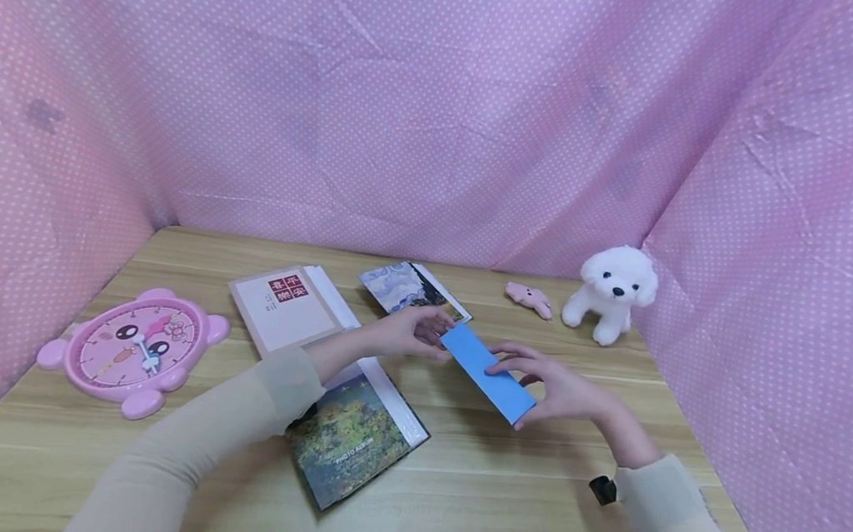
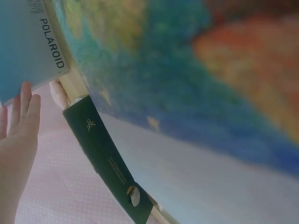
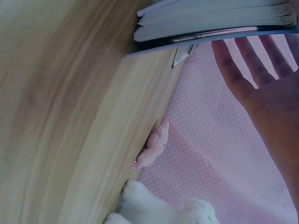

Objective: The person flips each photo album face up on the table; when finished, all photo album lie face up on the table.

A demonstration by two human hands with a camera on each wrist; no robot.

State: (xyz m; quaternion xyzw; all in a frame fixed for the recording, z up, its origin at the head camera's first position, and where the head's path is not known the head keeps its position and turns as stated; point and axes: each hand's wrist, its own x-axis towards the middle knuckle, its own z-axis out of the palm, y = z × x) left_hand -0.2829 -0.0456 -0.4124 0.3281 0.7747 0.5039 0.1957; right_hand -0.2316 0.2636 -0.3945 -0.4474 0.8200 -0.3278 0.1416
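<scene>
A blue photo album [image 1: 484,372], lettered POLAROID on its cover in the left wrist view, is held up over the middle of the wooden table [image 1: 499,489], tilted with a narrow blue side upward. My left hand [image 1: 415,333] holds its far left end. At the near right end my right hand [image 1: 551,386] grips it, thumb at the lower corner and fingers across the blue side. White page edges [image 3: 219,18] of the album show in the right wrist view, with fingers [image 3: 229,65] behind the cover.
Left of the hands lie a painted album [image 1: 348,448] marked PHOTO ALBUM and a beige album [image 1: 283,309]. A swirl-painted album [image 1: 402,287] lies behind. A pink clock [image 1: 136,345] is far left; a small pink plush [image 1: 529,299] and white plush dog [image 1: 611,293] are back right.
</scene>
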